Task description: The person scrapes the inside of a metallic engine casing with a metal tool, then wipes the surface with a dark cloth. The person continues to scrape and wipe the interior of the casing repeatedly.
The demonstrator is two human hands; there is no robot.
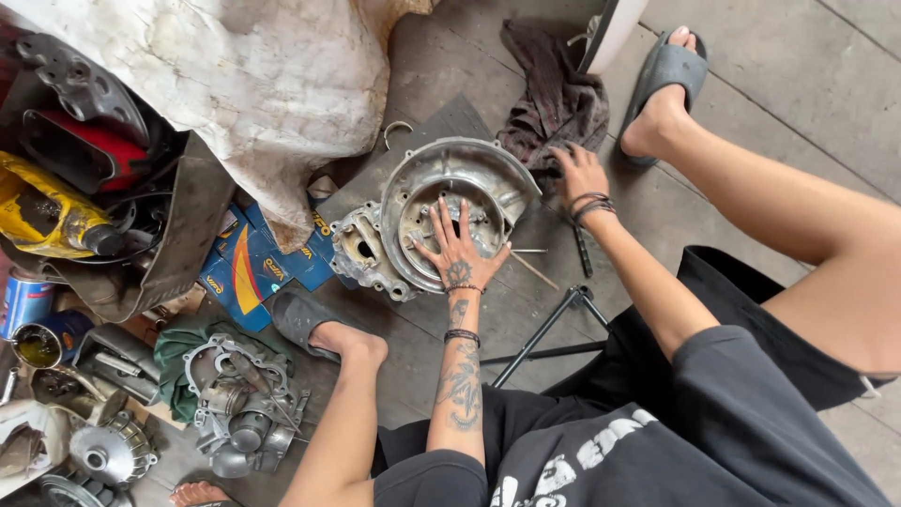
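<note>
We saw two hands and one big round metal engine cover [441, 178] on the floor. The left hand [457, 252] lay flat on that cover with its fingers [438, 218] spread wide apart, pressing and not gripping anything. The right hand [579, 172] rested on one dark rag [554, 99], its fingers loose and open, just touching the cloth. One thin black tool [583, 252] lay just below the right fingers. One more engine part [239, 408] sat far below and left of the left fingers, near one blue can [23, 302].
</note>
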